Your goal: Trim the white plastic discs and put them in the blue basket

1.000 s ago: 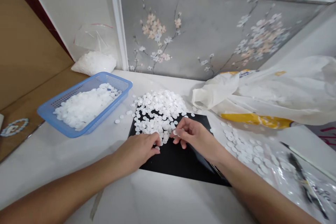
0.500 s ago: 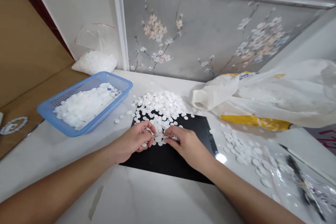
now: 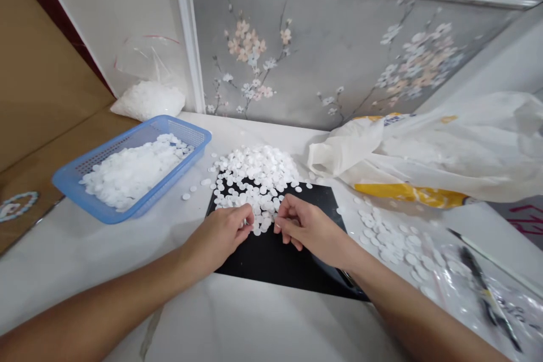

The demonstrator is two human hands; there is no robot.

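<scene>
A heap of small round white discs [image 3: 261, 167] spreads over the far part of a black mat [image 3: 271, 260] and onto the white table behind it. At the heap's near edge, my left hand [image 3: 224, 232] has thumb and forefinger closed together; whatever is between them is hidden. Across from it, my right hand [image 3: 303, 226] is closed in a pinch with its other fingers curled under. A thin white edge shows at its fingertips and looks like one of the discs. The two hands are a short gap apart, with loose discs between them.
A blue basket [image 3: 131, 201] holding more white discs stands at left, with a clear bag of white pieces [image 3: 148, 100] behind it. On the right lie a white and yellow plastic bag [image 3: 407, 164], scattered discs [image 3: 390, 243] and a dark-handled tool [image 3: 483, 283] on clear bags.
My left hand has turned from curled fingers to a pinch near the discs. My right hand has drawn slightly right, away from the discs, its fingers curling in. The view has shifted slightly.
</scene>
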